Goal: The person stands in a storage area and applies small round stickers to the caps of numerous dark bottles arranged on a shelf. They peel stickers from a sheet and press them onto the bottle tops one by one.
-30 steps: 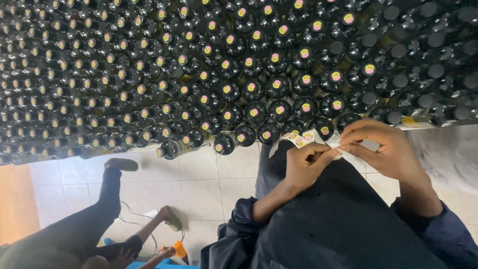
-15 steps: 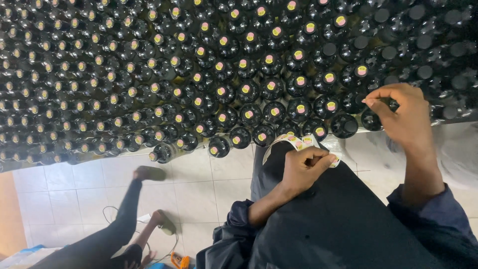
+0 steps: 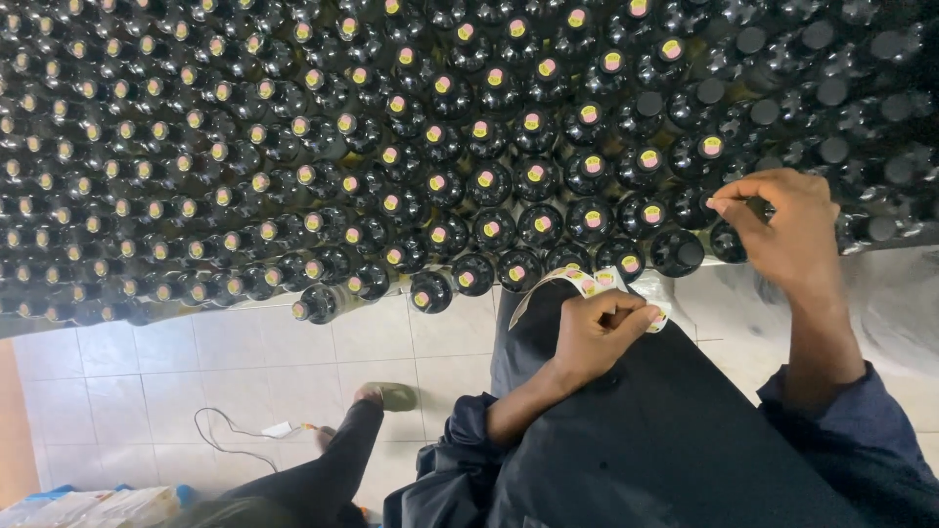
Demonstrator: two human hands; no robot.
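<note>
A dense field of dark bottles (image 3: 411,147) stands on the floor, seen from above; most caps carry a small round yellow-and-pink sticker, while those at the right have bare black caps. My left hand (image 3: 602,332) rests on my dark-clothed lap, holding a strip of round stickers (image 3: 587,284) on pale backing. My right hand (image 3: 782,230) reaches over the front row at the right, fingertips pinched over a bottle cap (image 3: 729,235). Beside it stands a bottle with a bare cap (image 3: 678,252). Whether a sticker sits under the fingertips is hidden.
White floor tiles (image 3: 225,362) lie in front of the bottles. Another person's dark-trousered leg and slippered foot (image 3: 386,396) stretch across the tiles at lower left. A thin cable (image 3: 235,435) lies near it. A clear plastic sheet (image 3: 880,293) covers the floor at right.
My right hand left the sticker strip and went up and right to the front-row bottle caps. My left hand stayed on my lap with the strip. The other person's leg shifted.
</note>
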